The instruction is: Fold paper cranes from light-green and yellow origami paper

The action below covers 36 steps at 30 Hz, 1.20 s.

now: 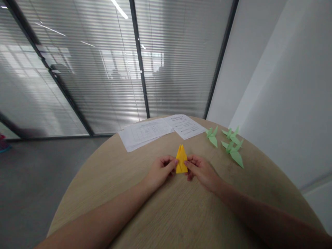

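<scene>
A folded yellow paper piece (181, 159), narrow and pointed away from me, rests on the round wooden table (155, 214). My left hand (162, 169) pinches its left edge with thumb and fingertips. My right hand (201, 170) pinches its right edge the same way. Both hands lie low on the tabletop with the paper between them.
Three green folded paper cranes (229, 145) lie to the right near the table's far edge. White printed sheets (160, 129) lie at the far side. Glass partitions with blinds stand beyond; a white wall runs close on the right.
</scene>
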### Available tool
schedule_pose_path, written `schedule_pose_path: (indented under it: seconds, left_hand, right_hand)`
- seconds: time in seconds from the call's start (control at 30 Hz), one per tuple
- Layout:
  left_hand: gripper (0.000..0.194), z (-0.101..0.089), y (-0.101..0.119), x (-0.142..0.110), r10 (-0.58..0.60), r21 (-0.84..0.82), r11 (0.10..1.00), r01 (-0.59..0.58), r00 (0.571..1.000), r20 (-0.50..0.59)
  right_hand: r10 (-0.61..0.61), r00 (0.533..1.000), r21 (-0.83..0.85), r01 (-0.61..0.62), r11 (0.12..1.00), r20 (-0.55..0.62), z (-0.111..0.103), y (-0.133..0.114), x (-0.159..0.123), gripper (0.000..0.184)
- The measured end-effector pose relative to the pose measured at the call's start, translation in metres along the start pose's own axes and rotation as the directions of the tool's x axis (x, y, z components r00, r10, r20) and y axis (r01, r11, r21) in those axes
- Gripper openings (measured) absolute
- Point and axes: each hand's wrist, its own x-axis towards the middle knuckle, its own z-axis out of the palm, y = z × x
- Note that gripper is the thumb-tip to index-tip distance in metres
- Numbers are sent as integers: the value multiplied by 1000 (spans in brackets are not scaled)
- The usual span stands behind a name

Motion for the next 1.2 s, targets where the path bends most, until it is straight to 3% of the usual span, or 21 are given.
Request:
schedule_pose_path:
  seconds: [0.17,0.33,0.53,0.77,0.87,1.03,1.2]
  left_hand:
    - [43,0,0,1,-27,35,999,25,998,60]
    - [40,0,1,0,-18,53,999,12,995,103]
    - [31,1,2,-2,-6,42,999,3,997,76]
    - [16,-1,-4,3,152,16,988,-153,988,7]
    - [11,-2,-4,2,210,45,976,-211,977,31]
    - [8,0,0,-2,268,124,953,-277,960,81]
    - [9,-1,3,-3,288,222,931,-289,957,39]
  right_hand:
    - [-32,999,122,36,992,-38,-1,-1,2,41]
    - [-22,997,163,34,986,-74,-1,0,2,58]
    - [-68,998,37,68,997,-12,-2,8,3,33]
    - [-97,994,-39,99,994,51,0,3,0,33]
    - [-98,990,-46,103,994,102,-1,4,1,37]
    - [-98,990,-44,103,994,98,-3,10,4,39]
    - [-90,992,-45,94,995,83,-1,7,3,37]
